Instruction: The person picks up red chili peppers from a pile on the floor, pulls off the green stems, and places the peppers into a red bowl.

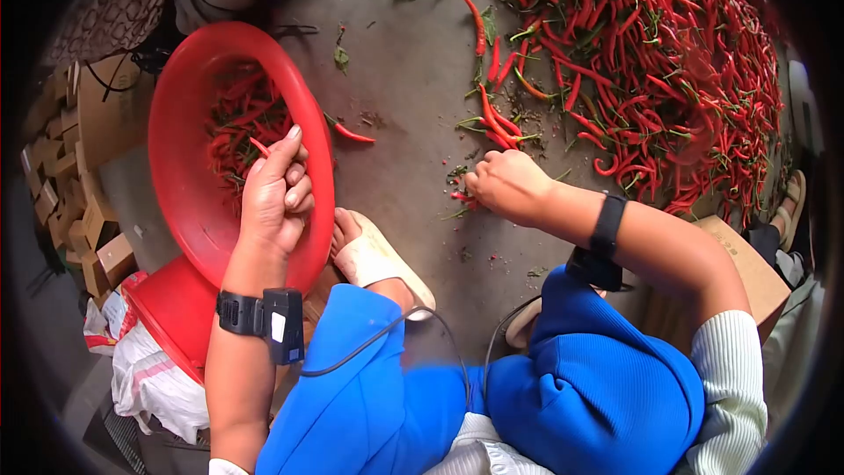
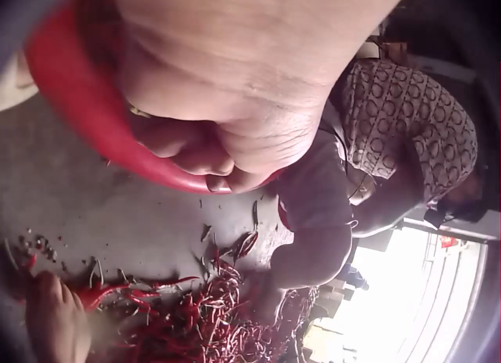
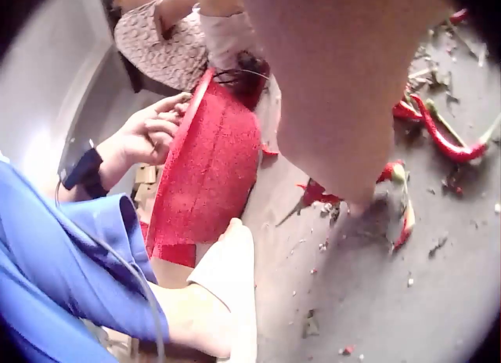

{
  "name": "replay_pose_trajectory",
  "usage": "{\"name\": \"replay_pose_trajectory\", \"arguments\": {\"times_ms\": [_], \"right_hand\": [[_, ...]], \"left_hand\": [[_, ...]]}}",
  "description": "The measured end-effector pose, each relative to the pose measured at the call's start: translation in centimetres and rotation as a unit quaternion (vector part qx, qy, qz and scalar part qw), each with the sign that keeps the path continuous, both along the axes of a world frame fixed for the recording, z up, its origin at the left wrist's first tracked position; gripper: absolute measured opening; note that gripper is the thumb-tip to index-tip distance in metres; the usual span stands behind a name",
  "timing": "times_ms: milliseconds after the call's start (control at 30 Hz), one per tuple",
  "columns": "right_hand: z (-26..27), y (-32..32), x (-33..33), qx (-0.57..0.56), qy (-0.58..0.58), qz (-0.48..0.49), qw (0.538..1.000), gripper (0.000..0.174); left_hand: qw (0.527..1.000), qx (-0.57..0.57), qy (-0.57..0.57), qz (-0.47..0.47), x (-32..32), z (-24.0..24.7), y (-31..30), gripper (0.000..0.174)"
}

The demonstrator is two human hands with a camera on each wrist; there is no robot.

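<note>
Over a red basin (image 1: 180, 202) containing red chilies (image 1: 233, 123), my left hand (image 1: 277, 198) pinches a thin red chili (image 1: 259, 147) between thumb and forefinger; the other fingers curl inward. The left wrist view shows this hand (image 2: 227, 73) from behind, with the chili out of sight. My right hand (image 1: 510, 186) is low over the floor, back upward, beside several loose chilies (image 1: 492, 114). Small red pieces (image 1: 462, 200) lie by its fingertips. In the right wrist view the right hand (image 3: 337, 136) hides its own fingertips, so its grip is unclear.
A large chili heap (image 1: 651, 62) spreads across the upper right. Another person's patterned clothing (image 1: 114, 4) is at upper left. Small cardboard boxes (image 1: 88, 220) and a white bag (image 1: 158, 387) lie left; a larger carton (image 1: 747, 268) stands right. A sandaled foot (image 1: 378, 259) is beside the basin.
</note>
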State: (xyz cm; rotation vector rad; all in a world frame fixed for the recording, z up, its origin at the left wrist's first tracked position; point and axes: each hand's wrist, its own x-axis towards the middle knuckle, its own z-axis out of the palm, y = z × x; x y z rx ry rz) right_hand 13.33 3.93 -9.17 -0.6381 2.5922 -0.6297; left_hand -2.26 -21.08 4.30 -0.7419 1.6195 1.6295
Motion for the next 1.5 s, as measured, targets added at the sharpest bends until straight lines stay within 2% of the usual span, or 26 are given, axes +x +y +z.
{"name": "replay_pose_trajectory", "arguments": {"times_ms": [67, 133, 200, 233, 267, 300, 333, 367, 433, 500, 600, 633, 667, 733, 833, 933, 1033, 1133, 1167, 1233, 1267, 1300, 1333, 1400, 1467, 1500], "right_hand": [[1.1, 0.6, 0.6, -0.061, 0.011, -0.055, 0.997, 0.014], [2.2, 2.1, 0.5, -0.133, 0.022, -0.140, 0.981, 0.015], [2.8, 3.6, -0.9, -0.091, -0.088, -0.214, 0.969, 0.018], [2.8, 3.9, -1.8, -0.061, -0.096, -0.247, 0.962, 0.020], [2.8, 4.2, -2.7, -0.031, -0.106, -0.280, 0.954, 0.022], [2.8, 4.5, -3.6, -0.002, -0.116, -0.312, 0.943, 0.025], [2.8, 4.3, -4.3, 0.023, -0.116, -0.303, 0.946, 0.031], [2.7, 4.1, -5.0, 0.049, -0.116, -0.294, 0.948, 0.037], [2.2, 3.7, -5.9, 0.107, -0.128, -0.249, 0.954, 0.042], [2.0, 3.5, -5.6, 0.073, -0.150, -0.265, 0.950, 0.036], [0.7, 4.9, -4.1, -0.044, -0.136, -0.265, 0.954, 0.027], [1.1, 5.5, -3.9, -0.098, -0.147, -0.310, 0.934, 0.025], [0.5, 6.5, -3.3, -0.122, -0.103, -0.331, 0.930, 0.026], [1.0, 8.6, -3.0, -0.121, -0.083, -0.348, 0.926, 0.027], [1.3, 9.3, -3.0, -0.109, -0.122, -0.380, 0.910, 0.025], [0.5, 7.8, -3.1, -0.052, -0.075, -0.327, 0.941, 0.020], [0.3, 5.9, -3.8, 0.022, -0.060, -0.260, 0.964, 0.014], [0.3, 5.3, -4.4, 0.059, -0.090, -0.222, 0.969, 0.014], [0.5, 5.6, -4.7, 0.054, -0.099, -0.205, 0.972, 0.018], [0.9, 6.9, -4.9, -0.070, -0.116, -0.284, 0.949, 0.020], [0.7, 7.0, -5.1, -0.135, -0.127, -0.322, 0.928, 0.021], [0.8, 6.8, -5.4, -0.149, -0.135, -0.342, 0.918, 0.023], [0.7, 6.5, -5.2, -0.155, -0.129, -0.326, 0.923, 0.023], [0.8, 5.5, -5.2, -0.167, -0.113, -0.294, 0.934, 0.024], [1.1, 4.3, -5.7, -0.039, -0.146, -0.263, 0.953, 0.028], [0.7, 3.9, -5.5, -0.008, -0.116, -0.242, 0.963, 0.028]], "left_hand": [[0.999, 0.011, 0.033, -0.015, 0.0, -0.3, -0.3, 0.018], [0.993, -0.066, 0.084, -0.055, -0.2, -0.7, -0.5, 0.022], [0.984, -0.124, 0.101, -0.082, -0.6, -0.9, -0.3, 0.029], [0.978, -0.138, 0.122, -0.093, -0.2, -0.8, 0.5, 0.036], [0.964, -0.161, 0.182, -0.104, 0.3, -2.2, 0.1, 0.046], [0.932, -0.213, 0.244, -0.163, 0.6, -2.4, 0.5, 0.051], [0.889, -0.263, 0.304, -0.218, 0.9, -2.5, 1.1, 0.056], [0.866, -0.309, 0.313, -0.238, 1.0, -2.2, 1.7, 0.057], [0.861, -0.306, 0.332, -0.233, 0.8, -2.7, 1.6, 0.052], [0.844, -0.314, 0.356, -0.249, 1.1, -3.2, 1.6, 0.043], [0.851, -0.292, 0.357, -0.251, 1.1, -3.6, 1.5, 0.043], [0.848, -0.290, 0.362, -0.258, 1.0, -3.6, 1.4, 0.042], [0.845, -0.287, 0.368, -0.262, 1.1, -3.6, 1.5, 0.042], [0.847, -0.291, 0.366, -0.253, 1.2, -3.6, 1.5, 0.042], [0.867, -0.308, 0.302, -0.251, 1.0, -4.0, 0.9, 0.051], [0.795, -0.361, 0.431, -0.230, 1.5, -5.1, 0.6, 0.064], [0.679, -0.491, 0.474, -0.271, 2.0, -4.6, 0.9, 0.074], [0.745, -0.403, 0.446, -0.290, 1.6, -4.8, 0.6, 0.073], [0.750, -0.400, 0.435, -0.296, 1.6, -4.8, 0.7, 0.072], [0.761, -0.394, 0.413, -0.306, 1.5, -4.7, 1.0, 0.069], [0.750, -0.402, 0.426, -0.309, 1.5, -4.9, 0.8, 0.068], [0.738, -0.408, 0.438, -0.312, 1.6, -4.9, 0.7, 0.067], [0.725, -0.413, 0.453, -0.314, 1.6, -4.9, 0.7, 0.066], [0.730, -0.396, 0.465, -0.305, 1.5, -5.4, 0.7, 0.062], [0.734, -0.385, 0.471, -0.302, 1.4, -5.4, 0.6, 0.059], [0.736, -0.381, 0.470, -0.304, 1.4, -5.4, 0.6, 0.059]]}}
